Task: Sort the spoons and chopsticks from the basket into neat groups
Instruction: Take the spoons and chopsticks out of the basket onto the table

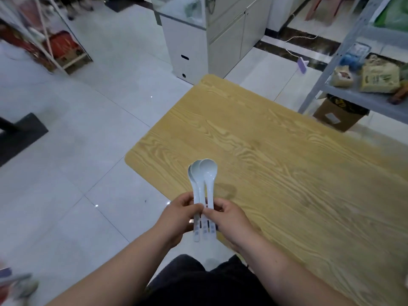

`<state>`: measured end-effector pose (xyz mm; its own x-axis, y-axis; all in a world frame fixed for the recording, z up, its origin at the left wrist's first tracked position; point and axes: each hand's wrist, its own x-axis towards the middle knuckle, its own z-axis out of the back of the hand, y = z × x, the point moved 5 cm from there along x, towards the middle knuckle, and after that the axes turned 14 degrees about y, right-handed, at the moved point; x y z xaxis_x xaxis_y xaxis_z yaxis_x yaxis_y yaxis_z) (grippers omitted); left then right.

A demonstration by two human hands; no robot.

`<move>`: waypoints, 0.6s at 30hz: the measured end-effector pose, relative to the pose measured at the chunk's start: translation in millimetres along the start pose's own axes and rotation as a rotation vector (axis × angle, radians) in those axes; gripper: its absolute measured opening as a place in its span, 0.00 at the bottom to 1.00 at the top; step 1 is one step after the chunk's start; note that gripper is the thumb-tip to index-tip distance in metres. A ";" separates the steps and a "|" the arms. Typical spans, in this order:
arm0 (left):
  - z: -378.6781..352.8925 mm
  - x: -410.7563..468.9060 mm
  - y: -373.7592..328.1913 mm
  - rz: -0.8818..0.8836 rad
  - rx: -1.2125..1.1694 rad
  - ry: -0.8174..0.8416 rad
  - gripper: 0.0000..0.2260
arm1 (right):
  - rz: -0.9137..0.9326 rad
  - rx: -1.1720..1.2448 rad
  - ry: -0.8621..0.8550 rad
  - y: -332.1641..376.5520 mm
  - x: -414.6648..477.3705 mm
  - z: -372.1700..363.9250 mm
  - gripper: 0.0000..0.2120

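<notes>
Three white soup spoons (203,173) with blue marks on their handle ends are bunched together, bowls pointing away from me, above the near left edge of the wooden table (276,155). My left hand (176,219) grips the handles from the left. From the right, my right hand (227,219) pinches the same handles. The bowls overlap one another. No basket and no chopsticks are in view.
White tiled floor lies to the left. A white cabinet (189,40) stands beyond the table's far corner. A metal shelf (353,62) with packets and a cardboard box (337,115) stands at the right. Dark trousers show at the bottom.
</notes>
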<state>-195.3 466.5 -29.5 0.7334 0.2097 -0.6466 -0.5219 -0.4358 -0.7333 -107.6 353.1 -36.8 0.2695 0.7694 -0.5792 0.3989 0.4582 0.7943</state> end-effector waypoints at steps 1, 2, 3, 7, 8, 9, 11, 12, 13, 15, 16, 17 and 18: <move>10.6 6.0 -2.7 0.013 0.007 -0.020 0.11 | -0.004 -0.006 0.017 4.0 12.5 -1.8 0.08; 20.8 12.5 -5.7 0.024 0.021 -0.035 0.11 | -0.008 -0.005 0.023 7.6 24.9 -3.1 0.08; 30.2 19.4 -9.3 0.033 0.039 -0.040 0.11 | -0.014 0.001 0.020 10.5 37.3 -3.7 0.08; 72.0 49.2 -22.0 0.094 0.120 -0.033 0.12 | -0.064 0.072 -0.054 16.3 85.1 -1.2 0.08; 86.6 58.1 -24.3 0.113 0.125 -0.040 0.11 | -0.084 0.113 -0.074 16.4 98.4 -0.5 0.09; 102.1 68.1 -26.1 0.131 0.125 -0.047 0.10 | -0.106 0.151 -0.091 16.5 111.4 -0.6 0.09; 135.7 94.9 -32.5 0.150 0.151 -0.052 0.09 | -0.146 0.215 -0.151 19.3 139.9 0.3 0.09; 152.3 110.2 -36.7 0.156 0.180 -0.051 0.08 | -0.165 0.257 -0.201 21.8 154.6 0.9 0.09; 168.2 125.7 -41.8 0.164 0.217 -0.048 0.08 | -0.182 0.291 -0.256 24.2 169.4 2.0 0.09; 193.7 155.1 -52.7 0.181 0.289 -0.023 0.08 | -0.214 0.306 -0.356 29.0 198.2 2.3 0.10; 203.6 170.0 -57.0 0.190 0.317 -0.007 0.08 | -0.227 0.286 -0.397 32.2 212.0 1.5 0.11; 211.3 183.3 -62.2 0.190 0.345 0.008 0.08 | -0.240 0.258 -0.429 35.9 225.1 0.3 0.12; 217.6 196.4 -69.1 0.180 0.376 0.025 0.08 | -0.250 0.236 -0.461 39.8 238.2 -1.7 0.11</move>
<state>-109.9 728.2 -151.6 0.6237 0.1363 -0.7697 -0.7622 -0.1122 -0.6375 -28.9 555.3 -142.9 0.4749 0.3530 -0.8061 0.6699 0.4490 0.5913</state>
